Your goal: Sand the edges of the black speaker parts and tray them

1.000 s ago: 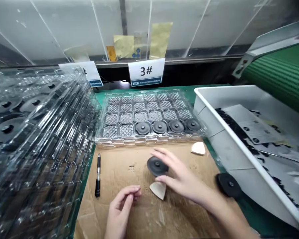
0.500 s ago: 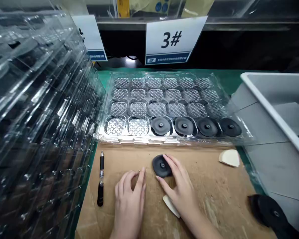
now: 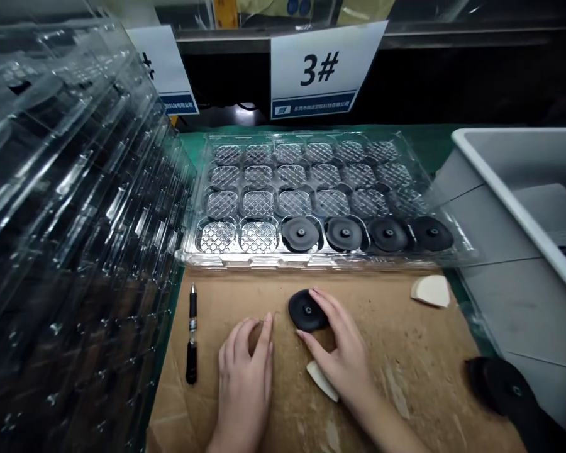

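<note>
Worn brown cardboard point(image 3: 405, 352) lies over a green bench surface point(image 3: 434, 151), on the near side of the clear tray point(image 3: 245, 260), which serves as reference for all positions below. Nearest on this side is the left hand point(image 3: 245, 365), palm down, thumb and fingertips curled close together; whether anything is pinched there cannot be determined. Level with it, the right hand point(image 3: 344, 352) is closed on the right edge of a black disc point(image 3: 302, 313), thumb on the near rim and fingers on the far rim. Said disc is located short of the tray's front edge, apart from it, raised hub upward. One cream wedge point(image 3: 321, 380) is partly covered by the right hand; a second cream wedge point(image 3: 431, 290) lies just before the tray's front right part. A pen point(image 3: 192, 333) lies before the tray's front left corner, tip toward it. Four seated discs point(image 3: 344, 233) occupy the right part of the tray's front row. Left of the tray stands a tall stack of clear trays point(image 3: 99, 251); right of it, a white bin point(image 3: 514, 214). Behind it hangs a sign point(image 3: 325, 69) reading "3#".
</note>
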Available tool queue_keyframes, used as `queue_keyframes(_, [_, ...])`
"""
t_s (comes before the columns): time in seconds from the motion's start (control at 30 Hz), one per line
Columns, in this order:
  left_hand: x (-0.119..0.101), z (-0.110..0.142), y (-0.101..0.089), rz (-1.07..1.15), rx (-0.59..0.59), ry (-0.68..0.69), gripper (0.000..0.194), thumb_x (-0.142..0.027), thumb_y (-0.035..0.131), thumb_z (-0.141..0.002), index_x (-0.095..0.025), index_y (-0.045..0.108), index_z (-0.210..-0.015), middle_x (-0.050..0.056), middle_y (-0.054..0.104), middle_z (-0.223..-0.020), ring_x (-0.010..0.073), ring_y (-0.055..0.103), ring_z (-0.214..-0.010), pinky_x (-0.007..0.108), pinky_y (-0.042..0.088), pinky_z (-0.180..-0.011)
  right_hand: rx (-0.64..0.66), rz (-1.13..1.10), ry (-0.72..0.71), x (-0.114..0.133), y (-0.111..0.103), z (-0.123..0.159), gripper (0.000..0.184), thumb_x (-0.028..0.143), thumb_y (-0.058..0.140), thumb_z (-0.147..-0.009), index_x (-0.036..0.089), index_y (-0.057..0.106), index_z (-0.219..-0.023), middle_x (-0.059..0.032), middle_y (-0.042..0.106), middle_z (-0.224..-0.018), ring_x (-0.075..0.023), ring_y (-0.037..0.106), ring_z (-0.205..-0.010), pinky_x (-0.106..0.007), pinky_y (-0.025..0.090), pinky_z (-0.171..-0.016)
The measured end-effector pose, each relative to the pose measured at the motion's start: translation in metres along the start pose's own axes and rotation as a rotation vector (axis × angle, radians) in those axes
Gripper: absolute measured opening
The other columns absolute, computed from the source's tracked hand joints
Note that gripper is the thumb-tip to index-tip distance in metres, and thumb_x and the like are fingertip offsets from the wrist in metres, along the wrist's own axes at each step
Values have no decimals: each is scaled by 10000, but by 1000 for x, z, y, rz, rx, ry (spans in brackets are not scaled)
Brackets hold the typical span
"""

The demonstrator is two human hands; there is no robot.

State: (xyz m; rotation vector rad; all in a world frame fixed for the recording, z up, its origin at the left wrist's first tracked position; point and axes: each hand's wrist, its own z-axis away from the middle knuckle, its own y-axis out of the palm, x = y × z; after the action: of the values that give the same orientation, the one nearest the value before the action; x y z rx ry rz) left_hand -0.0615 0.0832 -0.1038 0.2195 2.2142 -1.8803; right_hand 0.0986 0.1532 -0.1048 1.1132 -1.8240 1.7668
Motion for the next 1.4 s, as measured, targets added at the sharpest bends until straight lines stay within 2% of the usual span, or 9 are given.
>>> queue_keyframes(0.3, [-9,-8,-5,209,42,-216,387,-220,406,-871,-235,555,-1228,170,578,-1090,333,491,-1034,560,397,-865,-2,-134,15,-2,-3,-2,528,247,591,-784,217,431,-1286,-119,519,-1271,-266,474,-1193,-473,372,-1013])
queue_keyframes(0.43, [-10,-7,-13,469,34,-281,392,-269,454,-848,-245,555,-1226,147,565,-1131,336,442,-1120,586,297,-968,104,-213,-25,13,-31,7,626,232,657,-736,221,406,-1309,-117,544,-1255,-257,513,-1162,-436,440,-964])
queue_keyframes(0.57, [-20,5,-42,874,62,-367,467,-379,389,-882,-223,406,-1322,130,533,-1254,246,477,-1182,441,358,-1003,231,-266,-121,40,-74,34,700,238,733,-691,309,410,-1308,-48,540,-1273,-216,497,-1182,-361,424,-990])
queue_keyframes(0.67, [-35,19,-75,1207,269,-433,475,-459,353,-889,-195,449,-1272,144,614,-1188,229,588,-1076,342,482,-854,341,-304,-206,58,-97,53,724,243,728,-716,349,362,-1332,-29,494,-1311,-194,442,-1228,-344,382,-1025])
queue_keyframes(0.8, [-46,38,-101,1810,812,-499,556,-547,549,-752,-145,594,-1134,156,692,-1026,240,660,-906,298,504,-726,491,-326,-284,73,-112,68,710,256,701,-751,331,333,-1354,-46,456,-1345,-201,378,-1275,-376,331,-1059])
queue_keyframes(0.9, [-45,55,-98,1951,907,-528,566,-515,662,-674,-104,643,-1062,166,717,-949,238,680,-828,331,512,-741,636,-342,-309,83,-118,74,663,253,665,-782,310,350,-1363,-52,469,-1343,-204,361,-1292,-374,340,-1052])
queue_keyframes(1.0, [-42,74,-94,2085,851,-576,454,-487,673,-684,-176,672,-1015,101,718,-1002,225,668,-901,361,505,-810,703,-252,-380,82,-115,73,638,255,625,-811,325,341,-1378,-48,387,-1421,-223,301,-1330,-411,332,-1050])
queue_keyframes(1.2, [-36,96,-106,2346,499,-702,362,-325,660,-749,-328,626,-1109,51,659,-1178,276,570,-1119,336,436,-928,183,298,-240,28,-60,61,348,341,408,-909,236,608,-1174,-128,538,-1277,-307,496,-1114,-519,432,-891])
queue_keyframes(1.4, [-36,98,-104,2389,219,-772,399,-285,720,-672,-322,649,-1064,28,662,-1179,284,549,-1143,325,476,-910,55,407,-214,-3,-21,64,447,379,410,-889,116,563,-1216,-228,552,-1185,-386,501,-1025,-571,418,-788])
